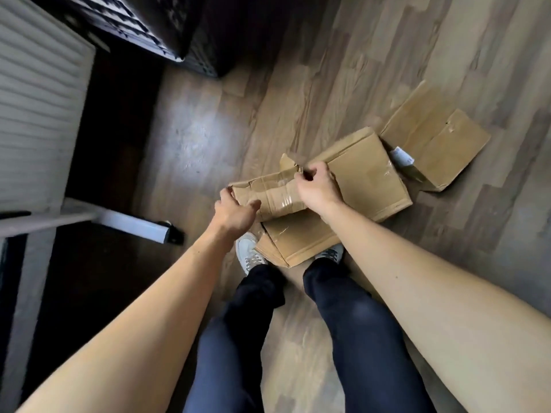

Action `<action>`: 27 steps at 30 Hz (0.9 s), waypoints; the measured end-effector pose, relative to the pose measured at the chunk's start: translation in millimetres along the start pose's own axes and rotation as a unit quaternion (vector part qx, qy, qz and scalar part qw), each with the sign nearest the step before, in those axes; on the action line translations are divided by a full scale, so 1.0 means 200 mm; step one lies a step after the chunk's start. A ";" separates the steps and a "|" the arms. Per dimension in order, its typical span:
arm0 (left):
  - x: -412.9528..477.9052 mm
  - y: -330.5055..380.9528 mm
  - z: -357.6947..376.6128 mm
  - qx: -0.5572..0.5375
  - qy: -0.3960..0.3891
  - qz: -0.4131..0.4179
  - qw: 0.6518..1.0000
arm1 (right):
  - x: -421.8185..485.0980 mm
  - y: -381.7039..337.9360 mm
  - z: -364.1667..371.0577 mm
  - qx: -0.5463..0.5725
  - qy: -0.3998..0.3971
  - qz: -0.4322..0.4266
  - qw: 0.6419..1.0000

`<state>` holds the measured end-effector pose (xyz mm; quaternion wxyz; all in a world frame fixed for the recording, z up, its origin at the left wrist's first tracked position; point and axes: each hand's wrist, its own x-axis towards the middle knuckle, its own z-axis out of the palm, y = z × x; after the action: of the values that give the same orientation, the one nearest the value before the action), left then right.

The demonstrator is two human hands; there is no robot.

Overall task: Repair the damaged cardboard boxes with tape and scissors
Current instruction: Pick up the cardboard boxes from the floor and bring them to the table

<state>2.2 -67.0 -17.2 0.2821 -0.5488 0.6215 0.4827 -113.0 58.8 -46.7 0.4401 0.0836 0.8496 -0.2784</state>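
Head view: a person stands bent over a flattened cardboard box (351,186) lying on the wood-look floor (447,55), its near flap just in front of 2 white sneakers. The right hand (316,186) has its grip closed, pinching a torn top edge of the old-tape-covered flap (274,195) with curled fingers. The left hand (235,210) reaches to the flap's left end, fingers fairly straight, the thumb touching the cardboard; I judge its grip open, resting rather than clamping. A second flattened box (438,144), with a white label at its near corner, lies just beside the first, farther right. No tape roll or scissors show in this view.

Risks, as I judge them: pulling on the ripped edge with only a pinch could lengthen the tear, since the cardboard there is already creased and weak. The old glossy tape may peel and take the paper face with it. With the left hand not gripping, the flap could slip. A foot could also tread on the near flap.
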 end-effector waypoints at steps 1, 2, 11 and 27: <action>0.07 -0.01 0.02 -0.010 0.003 -0.010 1.000 | 0.06 0.02 0.04 -0.010 -0.003 0.008 1.000; 0.13 -0.02 0.04 -0.023 0.006 -0.018 1.000 | 0.10 0.04 0.07 -0.017 -0.011 0.017 1.000; 0.27 -0.10 0.05 -0.151 -0.016 -0.087 0.985 | 0.13 0.13 0.13 0.075 -0.072 0.073 0.992; -0.45 0.08 -0.31 -0.226 0.016 -0.005 0.974 | -0.58 -0.24 -0.30 0.244 0.018 0.010 0.970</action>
<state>20.0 -87.1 89.5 0.1432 -0.6087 0.4985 0.6003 -104.5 62.8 92.0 0.3944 0.2021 0.7627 -0.4711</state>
